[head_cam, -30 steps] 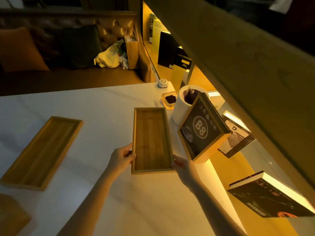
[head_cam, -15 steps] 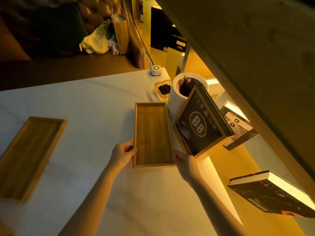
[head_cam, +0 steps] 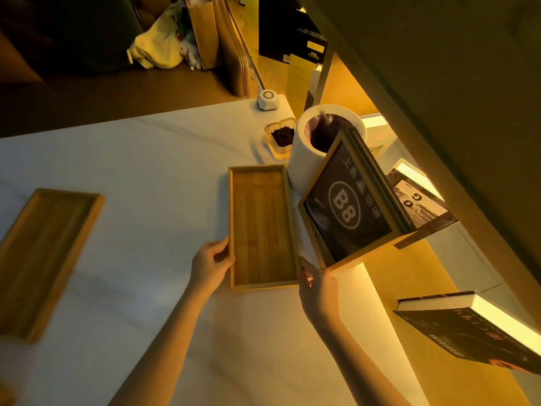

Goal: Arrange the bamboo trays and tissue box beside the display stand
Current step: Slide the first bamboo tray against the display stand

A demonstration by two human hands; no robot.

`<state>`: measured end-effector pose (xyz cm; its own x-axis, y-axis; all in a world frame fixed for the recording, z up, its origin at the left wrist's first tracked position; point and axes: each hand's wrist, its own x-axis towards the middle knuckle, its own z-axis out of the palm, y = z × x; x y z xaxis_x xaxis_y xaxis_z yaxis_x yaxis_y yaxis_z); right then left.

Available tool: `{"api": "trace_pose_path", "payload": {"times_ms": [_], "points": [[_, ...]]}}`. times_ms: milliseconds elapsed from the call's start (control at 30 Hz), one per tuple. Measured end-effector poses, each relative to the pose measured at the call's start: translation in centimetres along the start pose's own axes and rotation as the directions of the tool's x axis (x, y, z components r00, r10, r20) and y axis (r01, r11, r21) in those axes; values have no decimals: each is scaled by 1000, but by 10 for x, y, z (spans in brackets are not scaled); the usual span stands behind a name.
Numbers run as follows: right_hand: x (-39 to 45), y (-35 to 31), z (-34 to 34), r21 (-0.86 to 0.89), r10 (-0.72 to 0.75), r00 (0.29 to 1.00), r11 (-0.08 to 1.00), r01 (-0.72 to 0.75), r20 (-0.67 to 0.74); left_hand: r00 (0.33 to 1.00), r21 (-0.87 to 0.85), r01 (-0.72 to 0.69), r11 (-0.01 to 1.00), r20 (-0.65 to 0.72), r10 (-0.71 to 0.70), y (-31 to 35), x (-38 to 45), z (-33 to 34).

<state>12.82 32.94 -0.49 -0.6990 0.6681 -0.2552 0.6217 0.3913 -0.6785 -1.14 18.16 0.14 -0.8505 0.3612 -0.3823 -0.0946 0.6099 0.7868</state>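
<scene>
A long bamboo tray (head_cam: 260, 227) lies flat on the white table (head_cam: 140, 159), right beside the wooden display stand (head_cam: 348, 206) marked B8. My left hand (head_cam: 209, 263) grips the tray's near left edge. At the near right corner my right hand (head_cam: 317, 284) holds the tray, close under the stand's lower edge. A second bamboo tray (head_cam: 41, 256) rests at the left side of the table, apart from both hands. No tissue box is in view.
Behind the stand stand a white cylindrical bin (head_cam: 307, 153), a glass ashtray (head_cam: 281, 137) with dark contents and a small white call button (head_cam: 268, 99). Books (head_cam: 480, 329) lie on the lit shelf to the right. A sofa with bags is beyond the table.
Both hands have slid the tray a little forward and toward the display stand, so it now lies closer to the bin. The camera has tilted down and to the right.
</scene>
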Motion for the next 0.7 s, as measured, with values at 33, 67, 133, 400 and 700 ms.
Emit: {"api": "trace_pose_path", "payload": {"times_ms": [33,67,133,400,700], "points": [[0,0,1,0,-4,1000,1000,4,-15,1000,14,-4,1000,-5,4,-1,0,1],[-1,1,2,2,-8,1000,1000,8,-31,1000,28,-10,1000,-10,10,-2,1,2],[-2,3,4,13,-14,998,1000,15,-64,1000,57,-22,998,-21,23,-3,1,5],[-14,-4,1,-106,-175,972,982,160,-159,976,252,-179,951,-73,204,-7,-12,12],[-60,18,16,-444,-286,943,832,332,169,934,586,-327,741,81,349,-44,-60,26]]}}
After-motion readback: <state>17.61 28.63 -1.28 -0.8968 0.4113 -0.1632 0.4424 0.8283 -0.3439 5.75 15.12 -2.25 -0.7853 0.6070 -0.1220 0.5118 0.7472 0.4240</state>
